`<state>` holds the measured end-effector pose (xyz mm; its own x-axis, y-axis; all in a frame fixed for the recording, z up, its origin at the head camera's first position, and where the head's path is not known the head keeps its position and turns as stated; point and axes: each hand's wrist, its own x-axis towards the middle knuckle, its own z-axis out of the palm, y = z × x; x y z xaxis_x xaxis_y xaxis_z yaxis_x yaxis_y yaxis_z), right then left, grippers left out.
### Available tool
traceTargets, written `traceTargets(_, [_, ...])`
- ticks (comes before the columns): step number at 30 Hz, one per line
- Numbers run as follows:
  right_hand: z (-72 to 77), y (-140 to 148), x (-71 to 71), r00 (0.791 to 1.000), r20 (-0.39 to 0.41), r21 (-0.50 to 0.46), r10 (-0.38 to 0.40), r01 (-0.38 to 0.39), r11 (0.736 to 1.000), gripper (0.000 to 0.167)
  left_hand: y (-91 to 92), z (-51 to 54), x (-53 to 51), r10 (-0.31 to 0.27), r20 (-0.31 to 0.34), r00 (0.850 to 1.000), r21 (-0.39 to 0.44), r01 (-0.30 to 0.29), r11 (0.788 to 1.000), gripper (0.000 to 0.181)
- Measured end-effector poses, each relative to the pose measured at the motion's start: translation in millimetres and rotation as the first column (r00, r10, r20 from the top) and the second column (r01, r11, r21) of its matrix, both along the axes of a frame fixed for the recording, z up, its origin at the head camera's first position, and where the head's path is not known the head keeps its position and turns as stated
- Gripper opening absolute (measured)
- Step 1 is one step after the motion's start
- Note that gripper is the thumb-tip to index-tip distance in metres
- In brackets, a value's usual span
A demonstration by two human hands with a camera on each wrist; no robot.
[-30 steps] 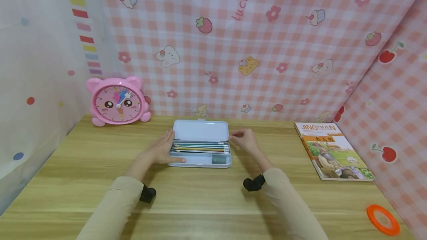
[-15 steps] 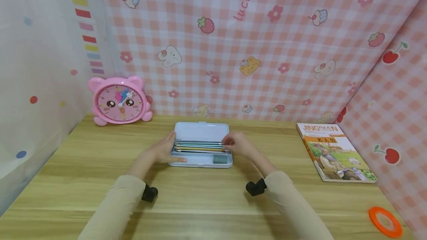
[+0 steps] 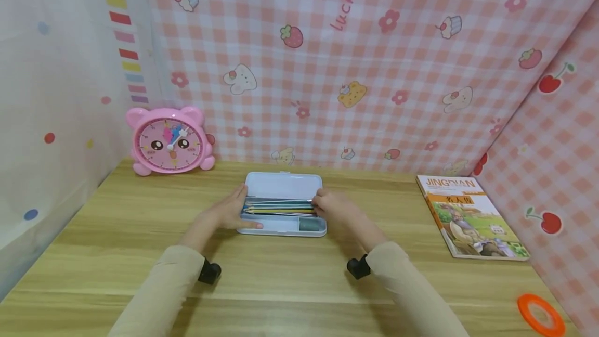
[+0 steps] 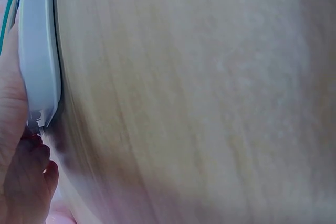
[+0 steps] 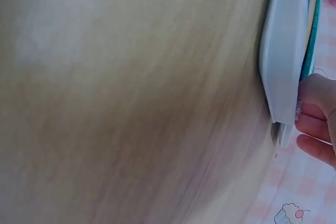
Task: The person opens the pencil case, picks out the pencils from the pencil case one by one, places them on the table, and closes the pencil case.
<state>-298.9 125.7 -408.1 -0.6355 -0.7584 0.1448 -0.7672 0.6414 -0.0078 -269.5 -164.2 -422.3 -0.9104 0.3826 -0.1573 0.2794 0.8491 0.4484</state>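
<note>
A pale blue pencil case (image 3: 271, 225) lies with its lid (image 3: 283, 185) folded back in the head view. Several pencils (image 3: 280, 206) fill its rear compartment. A grey-green block (image 3: 309, 224) sits at the front right inside. My left hand (image 3: 226, 212) holds the case's left end, thumb over the front part and fingers along the side. My right hand (image 3: 336, 208) is over the right end, its fingers covering the pencils' ends. In the right wrist view, its thumb and fingertips pinch the end of a green pencil (image 5: 313, 32) at the case's end wall.
A pink clock (image 3: 169, 142) with ears stands at the back left. A book (image 3: 472, 217) lies on the right, and an orange ring (image 3: 541, 315) near the front right edge. Patterned cloth (image 3: 299, 66) walls the table (image 3: 281, 280) at the back and sides.
My right hand has moved from beside the lid's right edge to the pencils' ends. The pencils have shifted slightly in their compartment. My left hand stays at the case's left end.
</note>
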Motion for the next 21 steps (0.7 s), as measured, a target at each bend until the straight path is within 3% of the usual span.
traceTargets(4, [0.0, -0.3, 0.9, 0.992, -0.120, 0.026, 0.038, -0.035, 0.999, 0.005, 1.2, -0.6, -1.7, -0.003, 0.000, 1.000, -0.004, 0.003, 1.000, 0.115])
traceTargets(10, [-0.6, 3.9, 0.4, 0.986, -0.163, -0.001, 0.028, -0.028, 1.000, 0.005, 1.1, -2.3, -2.8, -0.001, -0.002, 1.000, 0.019, 0.001, 1.000, 0.115])
traceTargets(21, [7.9, 24.4, 6.0, 0.992, -0.124, 0.008, -0.037, 0.038, 0.999, 0.001, -1.3, -5.2, -1.9, 0.010, -0.004, 1.000, 0.050, -0.010, 0.999, 0.115])
